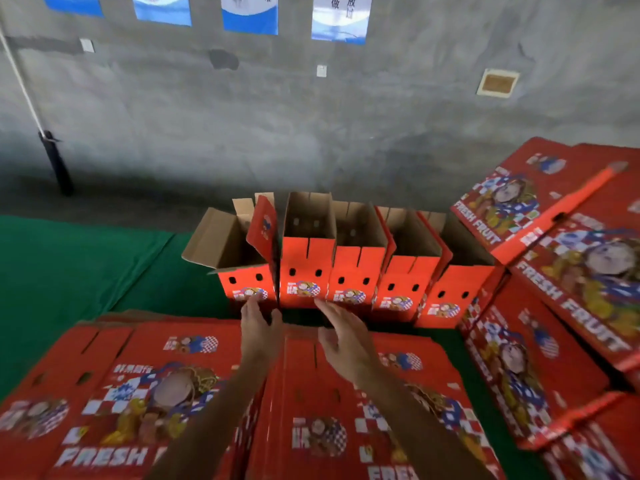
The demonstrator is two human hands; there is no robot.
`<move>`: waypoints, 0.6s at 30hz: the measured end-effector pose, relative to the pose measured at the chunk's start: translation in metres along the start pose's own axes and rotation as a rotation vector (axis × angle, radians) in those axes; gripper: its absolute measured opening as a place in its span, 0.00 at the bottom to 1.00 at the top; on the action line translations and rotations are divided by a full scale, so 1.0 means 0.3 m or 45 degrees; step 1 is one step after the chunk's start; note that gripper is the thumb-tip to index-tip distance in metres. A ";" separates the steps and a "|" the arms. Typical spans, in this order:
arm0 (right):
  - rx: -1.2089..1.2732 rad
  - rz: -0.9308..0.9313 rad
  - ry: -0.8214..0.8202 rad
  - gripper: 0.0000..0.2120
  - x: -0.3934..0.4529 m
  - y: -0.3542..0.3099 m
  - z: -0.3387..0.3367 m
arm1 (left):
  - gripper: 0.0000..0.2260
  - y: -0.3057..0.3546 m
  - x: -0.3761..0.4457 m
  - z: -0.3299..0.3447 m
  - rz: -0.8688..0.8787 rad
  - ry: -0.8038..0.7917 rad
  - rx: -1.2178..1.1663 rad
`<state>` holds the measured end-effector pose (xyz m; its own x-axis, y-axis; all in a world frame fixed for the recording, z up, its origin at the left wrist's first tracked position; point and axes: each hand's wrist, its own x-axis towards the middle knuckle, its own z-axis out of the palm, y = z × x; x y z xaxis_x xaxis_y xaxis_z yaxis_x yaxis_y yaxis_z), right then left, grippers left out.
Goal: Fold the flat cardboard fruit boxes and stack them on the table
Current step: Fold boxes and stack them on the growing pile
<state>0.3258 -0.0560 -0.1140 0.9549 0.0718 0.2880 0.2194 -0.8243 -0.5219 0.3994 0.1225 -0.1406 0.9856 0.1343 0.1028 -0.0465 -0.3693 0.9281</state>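
Across the green cloth-covered table [69, 271], five folded fruit boxes [356, 265] are standing in a row w/ tops open, brown insides showing, flaps sticking up. All red-orange w/ paired round holes and a small round fruit logo on the near face. Leftmost box [242, 271] has one brown flap splaying out to the left and a red flap standing up at its right side, next to the 2nd box [306, 261]. Boxes are sitting side by side, touching or nearly so.

Left hand [258, 325] is reaching fwd, fingers straight and close together, tips at or touching the lower front of the leftmost box; exact contact is blurred. Right hand [343, 336] is hovering just beside it, fingers relaxed and slightly spread, thumb out, holding nothing, fingertips near the base of the 2nd and 3rd boxes. Both forearms are extending over the near stack of flat boxes [145, 393], printed "FRESH FRUIT" w/ a checkered fruit picture, lying in front of the row.

More flat boxes [519, 368] are lying at right, and a taller pile [540, 202] is leaning tilted behind them, touching the rightmost folded box.

Behind the table, a grey concrete wall [311, 116] is carrying blue-white posters [341, 19] along the top edge. A white rope [20, 81] is running down to a dark post [57, 164] at left.
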 end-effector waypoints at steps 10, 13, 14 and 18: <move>-0.039 0.502 -0.237 0.27 -0.672 0.303 -0.187 | 0.36 -0.123 -0.632 0.028 0.095 -0.517 0.867; -0.169 0.547 -0.354 0.26 -0.799 0.378 -0.200 | 0.37 -0.108 -0.740 0.015 0.094 -0.491 0.927; -0.195 0.560 -0.372 0.27 -0.833 0.396 -0.201 | 0.40 -0.104 -0.772 0.010 0.107 -0.500 0.983; -0.207 0.732 -0.314 0.34 -0.919 0.433 -0.204 | 0.66 -0.121 -0.914 -0.015 0.086 -0.686 1.322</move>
<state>0.0787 -0.2172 -0.2120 0.9331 -0.2958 -0.2046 -0.3558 -0.8426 -0.4043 0.1301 0.1031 -0.2009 0.9393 -0.2291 -0.2554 -0.1917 -0.9678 0.1632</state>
